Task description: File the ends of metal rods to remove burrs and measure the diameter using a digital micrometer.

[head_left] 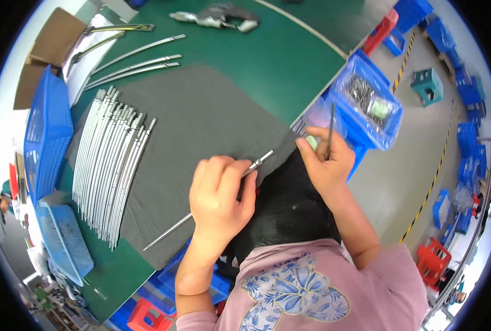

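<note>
My left hand point(219, 193) is closed around a slim silver metal rod point(168, 231), which slants from the lower left up to a stepped, collared end beyond my fingers. A thin dark stick-like tool point(332, 118) stands nearly upright in my closed right hand point(331, 160), its lower part hidden by the fingers. Beside that hand is a blue bin point(391, 132) holding clear bags of small metal parts point(361, 91). Several similar silver rods point(110, 165) lie side by side on the grey cloth point(195, 110), left of my left hand.
The cloth covers part of a green table point(289, 66). Longer strips point(146, 65) and a grey-and-white bundle point(218, 16) lie toward the far side. Blue baskets point(49, 132) line the left edge. Across the aisle on the right are a teal stool point(427, 86) and a red stool point(433, 262).
</note>
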A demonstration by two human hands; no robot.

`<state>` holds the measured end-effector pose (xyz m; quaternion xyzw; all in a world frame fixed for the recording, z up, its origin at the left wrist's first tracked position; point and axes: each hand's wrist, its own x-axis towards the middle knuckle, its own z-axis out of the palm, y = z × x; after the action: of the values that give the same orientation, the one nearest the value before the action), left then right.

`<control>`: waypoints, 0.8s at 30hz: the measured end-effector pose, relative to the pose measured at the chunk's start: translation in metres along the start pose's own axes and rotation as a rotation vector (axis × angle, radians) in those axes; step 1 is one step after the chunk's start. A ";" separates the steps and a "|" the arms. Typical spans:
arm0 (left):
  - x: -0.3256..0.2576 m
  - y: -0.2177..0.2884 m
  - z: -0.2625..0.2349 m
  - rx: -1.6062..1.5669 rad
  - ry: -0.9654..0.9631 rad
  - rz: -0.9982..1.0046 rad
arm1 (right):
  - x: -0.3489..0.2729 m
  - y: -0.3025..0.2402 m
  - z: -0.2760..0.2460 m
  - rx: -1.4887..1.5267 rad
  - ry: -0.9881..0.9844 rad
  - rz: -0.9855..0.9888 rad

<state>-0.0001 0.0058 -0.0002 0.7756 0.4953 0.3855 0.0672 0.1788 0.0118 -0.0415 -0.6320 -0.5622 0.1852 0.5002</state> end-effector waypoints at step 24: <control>-0.025 0.040 -0.050 -0.300 0.287 0.066 | 0.059 -0.099 -0.005 0.318 -0.921 -0.469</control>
<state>-0.0097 -0.0488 0.0404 0.7100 0.4110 0.5634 0.0979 0.1483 0.0493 0.0626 -0.2595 -0.8144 0.4094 0.3192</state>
